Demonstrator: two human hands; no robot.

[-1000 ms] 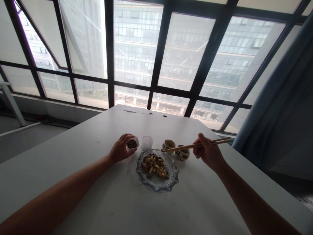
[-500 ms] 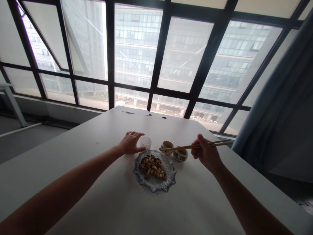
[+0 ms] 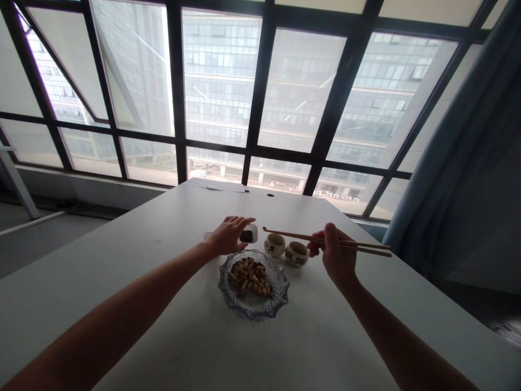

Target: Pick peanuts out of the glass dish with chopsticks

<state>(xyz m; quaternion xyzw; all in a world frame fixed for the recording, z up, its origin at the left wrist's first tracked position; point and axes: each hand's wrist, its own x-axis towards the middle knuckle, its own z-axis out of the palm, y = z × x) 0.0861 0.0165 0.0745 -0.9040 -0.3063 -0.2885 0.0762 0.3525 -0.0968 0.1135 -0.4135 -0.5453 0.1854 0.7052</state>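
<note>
My left hand [image 3: 230,234] is curled around a small white plastic cup [image 3: 254,233], fingers over its top and thumb at the near side. The cup is tilted and small dark pieces [image 3: 246,236] show inside. My right hand [image 3: 336,252] holds a pair of wooden chopsticks [image 3: 301,235], their tips pointing left toward the cup. A small dark piece [image 3: 265,228] shows at the tips. Between my arms stands a clear glass bowl [image 3: 280,296] with a scalloped rim, heaped with peanuts [image 3: 254,279] and darker bits.
Two round cream pots with dark characters, a left pot [image 3: 274,246] and a right pot [image 3: 297,254], stand behind the bowl. A whitish piece [image 3: 208,235] peeks out left of my left hand. The white table [image 3: 163,282] reaches toward the windows; a blue curtain [image 3: 439,179] hangs right.
My left hand has moved slightly right, and the white cup now shows its dark contents. The chopstick tips have risen from the left pot's front to above its rim.
</note>
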